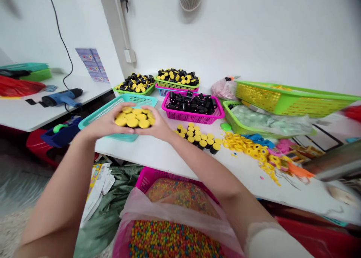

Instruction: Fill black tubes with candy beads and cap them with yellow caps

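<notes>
My left hand [108, 120] and my right hand [156, 124] are curved around a cluster of small yellow-capped black canisters [134, 117], squeezing it from both sides. The caps face up toward me. Below and behind the cluster is a turquoise basket [93, 117], its inside partly hidden by my hands. To the right of my right hand, more yellow-capped canisters [197, 135] stand upright in a group on the white table [158, 156].
Behind stand a magenta basket [194, 117] of black canisters and green baskets [148, 90] of capped ones. Yellow plastic rings [248, 147] lie at right. A pink basket [143, 179] with colourful beads [175, 237] sits below the table edge. A blue heat gun [63, 97] lies left.
</notes>
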{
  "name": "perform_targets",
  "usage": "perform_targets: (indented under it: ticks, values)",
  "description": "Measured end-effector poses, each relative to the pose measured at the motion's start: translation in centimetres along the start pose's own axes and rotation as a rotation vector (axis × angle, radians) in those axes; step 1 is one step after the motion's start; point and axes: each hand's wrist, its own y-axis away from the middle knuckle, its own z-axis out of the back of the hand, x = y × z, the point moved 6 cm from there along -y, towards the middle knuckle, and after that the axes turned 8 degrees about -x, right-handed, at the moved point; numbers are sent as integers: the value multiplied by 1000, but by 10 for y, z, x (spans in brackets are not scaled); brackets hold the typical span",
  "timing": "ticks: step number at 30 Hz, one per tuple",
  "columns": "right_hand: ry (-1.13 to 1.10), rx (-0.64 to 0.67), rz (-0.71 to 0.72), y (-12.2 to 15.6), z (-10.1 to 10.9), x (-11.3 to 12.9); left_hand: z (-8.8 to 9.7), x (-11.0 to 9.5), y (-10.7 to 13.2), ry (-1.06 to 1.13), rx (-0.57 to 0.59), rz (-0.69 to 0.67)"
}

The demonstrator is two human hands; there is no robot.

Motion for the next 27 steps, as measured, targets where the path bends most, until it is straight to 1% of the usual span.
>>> perform_targets:
  ticks: [1,3,5,7,8,9,10,11,13,14,15,16,17,18,19,20,21,22,23,24,25,27]
  values:
    - [-49,6,-72,-13,-19,-13,14,15,-2,-39,-33,42]
    - [-52,-68,-179,-31,-47,-36,30,49,-2,-126,-80,135]
    - [3,-109,-174,-40,-64,-47,32,81,-2,-195,-71,210]
    - [68,-94,-117,-40,-72,-47,26,103,-4,-232,-16,225]
    - [95,-75,-86,-37,-71,-44,21,108,-5,-248,14,207]
    - [120,-59,-58,-33,-68,-38,17,108,-7,-268,24,176]
    - [143,-45,-29,-27,-60,-31,13,103,-8,-295,6,138]
    - [161,-37,5,-18,-49,-21,11,93,-8,-323,-40,91]
    - [211,-22,95,6,-15,3,5,61,-4,-344,-162,-36]
    - [251,-24,134,22,8,15,-1,41,2,-324,-210,-112]
    - [329,-27,172,39,35,25,-9,21,9,-277,-227,-182]
    - [440,-69,190,56,66,32,-21,4,16,-205,-196,-234]
    - [576,-98,184,74,97,35,-37,-9,23,-119,-116,-257]
    - [710,-125,166,90,129,35,-56,-18,30,-30,-11,-254]
    - [826,-145,122,105,160,30,-76,-23,34,54,85,-233]
    - [908,-159,49,118,189,21,-96,-24,37,123,157,-198]
    - [943,-186,-27,129,215,10,-115,-22,36,176,193,-158]
    - [932,-179,-113,137,234,-4,-133,-17,33,216,192,-119]
    - [881,-153,-189,143,246,-19,-151,-10,27,247,176,-82]
    - [822,-125,-240,146,253,-32,-168,-2,20,272,160,-41]
    - [774,-96,-271,146,254,-43,-185,4,13,299,152,0]
    - [689,-42,-292,140,245,-59,-213,11,-1,357,150,51]
